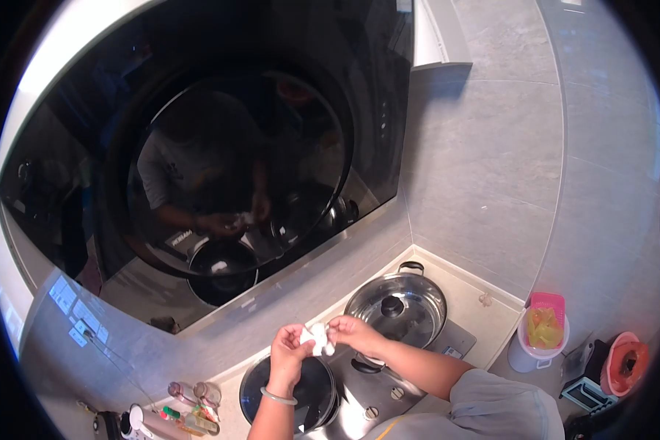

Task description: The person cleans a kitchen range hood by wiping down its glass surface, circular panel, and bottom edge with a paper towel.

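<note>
My left hand (289, 353), with a pale bangle on its wrist, pinches a soft-looking white lumpy piece (317, 337). Its kind is not clear. The fingers of my right hand (353, 336) are closed on the other side of the same piece. Both hands are raised over the hob, above the rim of a dark wok (282, 392). Low in the wok shows a small white bit. Just beyond my right hand stands a steel pot (431, 304) under a glass lid with a black knob (392, 306).
A steel hob (359, 400) with knobs lies below my forearms. Several bottles and jars (198, 411) stand at lower left. The dark range hood (235, 147) slopes overhead, reflecting a person. At right are a white bucket (539, 353), pink basket (548, 299) and red basin (614, 374).
</note>
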